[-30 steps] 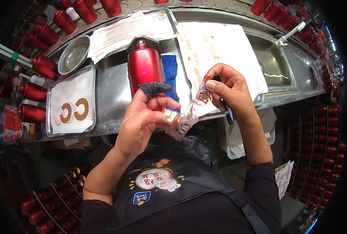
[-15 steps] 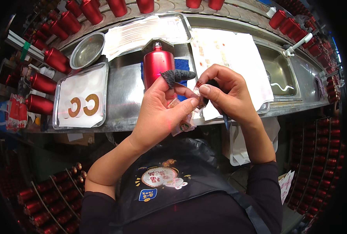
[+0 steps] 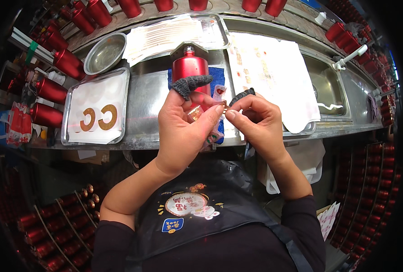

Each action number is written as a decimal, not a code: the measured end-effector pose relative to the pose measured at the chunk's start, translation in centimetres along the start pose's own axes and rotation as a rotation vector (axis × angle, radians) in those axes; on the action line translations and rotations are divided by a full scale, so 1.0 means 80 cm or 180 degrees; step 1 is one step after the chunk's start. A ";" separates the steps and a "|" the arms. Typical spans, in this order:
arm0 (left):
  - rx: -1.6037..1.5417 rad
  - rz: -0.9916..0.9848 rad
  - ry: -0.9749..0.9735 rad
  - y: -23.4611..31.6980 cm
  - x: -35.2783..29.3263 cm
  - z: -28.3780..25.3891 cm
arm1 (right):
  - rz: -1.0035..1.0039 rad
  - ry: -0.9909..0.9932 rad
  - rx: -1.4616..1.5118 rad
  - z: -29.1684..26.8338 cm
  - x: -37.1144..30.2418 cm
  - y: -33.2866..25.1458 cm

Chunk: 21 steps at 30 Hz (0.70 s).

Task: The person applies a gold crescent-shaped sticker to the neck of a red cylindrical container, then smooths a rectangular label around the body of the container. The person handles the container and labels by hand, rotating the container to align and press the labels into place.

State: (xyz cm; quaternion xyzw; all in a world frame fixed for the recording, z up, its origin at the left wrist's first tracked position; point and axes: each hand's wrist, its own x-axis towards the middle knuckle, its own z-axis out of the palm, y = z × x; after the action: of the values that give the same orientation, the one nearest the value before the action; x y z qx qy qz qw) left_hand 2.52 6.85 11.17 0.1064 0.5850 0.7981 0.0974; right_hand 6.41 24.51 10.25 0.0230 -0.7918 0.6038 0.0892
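Observation:
My left hand [image 3: 178, 131] is closed around a small printed plastic wrapper [image 3: 214, 137], whose crumpled ends stick out beside the thumb. A dark grey knitted finger sleeve [image 3: 192, 85] covers its index finger. My right hand [image 3: 262, 122] is closed in a pinch, its fingertips meeting the left thumb at a small brown piece [image 3: 224, 107] by the wrapper. Another dark knitted sleeve [image 3: 244, 94] is on a right finger. A dark pointed thing [image 3: 248, 150] shows below the right palm; its kind is unclear. Behind the hands, a metallic red bottle [image 3: 188, 68] stands by a blue cloth [image 3: 217, 77].
Left on the steel bench is a lined tray [image 3: 125, 90] with two gold C-shaped pieces [image 3: 107, 118]. Beyond it sits a metal bowl [image 3: 105, 53]. Printed sheets [image 3: 274, 81] lie to the right, before a sink [image 3: 335, 90]. Red bottles [image 3: 129, 7] line the far conveyor.
Both hands have shifted slightly, with fingertips now together at the small brown piece. The right fingers have turned, and an end of the wrapper now stands up between the hands.

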 end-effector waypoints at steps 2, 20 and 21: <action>-0.0027 0.0067 0.0047 0.000 -0.002 -0.001 | -0.0175 0.0036 -0.0277 0.001 0.001 0.002; -0.0449 -0.0221 -0.0423 0.001 -0.005 -0.017 | 0.0080 -0.0130 0.0096 0.000 0.005 -0.002; -0.0580 -0.0415 -0.0487 0.002 -0.005 -0.018 | 0.0013 -0.0113 0.0176 0.000 0.004 -0.002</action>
State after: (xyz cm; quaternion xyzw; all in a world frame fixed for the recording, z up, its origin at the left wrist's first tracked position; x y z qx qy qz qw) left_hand 2.49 5.39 10.88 0.1194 0.5067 0.8295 0.2026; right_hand 6.08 24.47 10.46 0.0346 -0.7763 0.6251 0.0731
